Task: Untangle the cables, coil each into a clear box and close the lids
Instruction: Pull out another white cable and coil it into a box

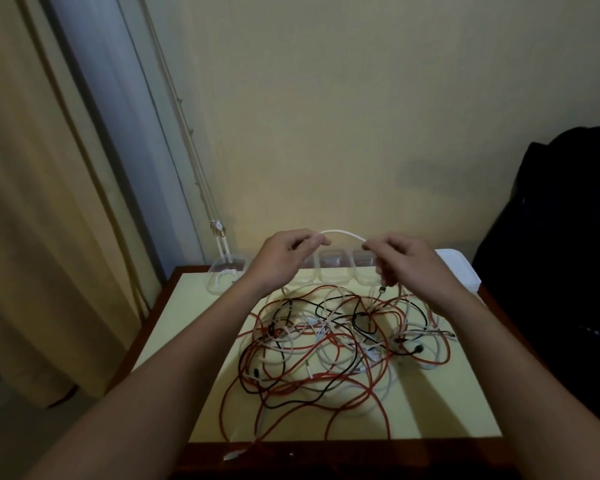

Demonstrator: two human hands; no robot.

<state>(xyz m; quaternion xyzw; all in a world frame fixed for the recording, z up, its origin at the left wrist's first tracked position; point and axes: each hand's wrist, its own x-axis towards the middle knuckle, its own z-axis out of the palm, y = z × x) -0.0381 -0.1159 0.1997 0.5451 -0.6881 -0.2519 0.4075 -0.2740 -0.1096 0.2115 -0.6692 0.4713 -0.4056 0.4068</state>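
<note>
A tangle of red, black and white cables (340,341) covers the middle of the yellow table (194,327). Above its far side, my left hand (284,258) and my right hand (406,261) each pinch one white cable (343,233), which arches between them. More of that cable hangs from my right hand toward the pile. Clear boxes stand in a row along the far edge: one at the left (227,275) holds a coiled white cable, two more (335,268) (364,268) show between my hands.
A white lidded box (461,268) sits at the table's far right corner. A dark bag or garment (561,254) stands to the right of the table. A curtain (49,237) hangs at the left. One red cable end (236,453) droops over the near edge.
</note>
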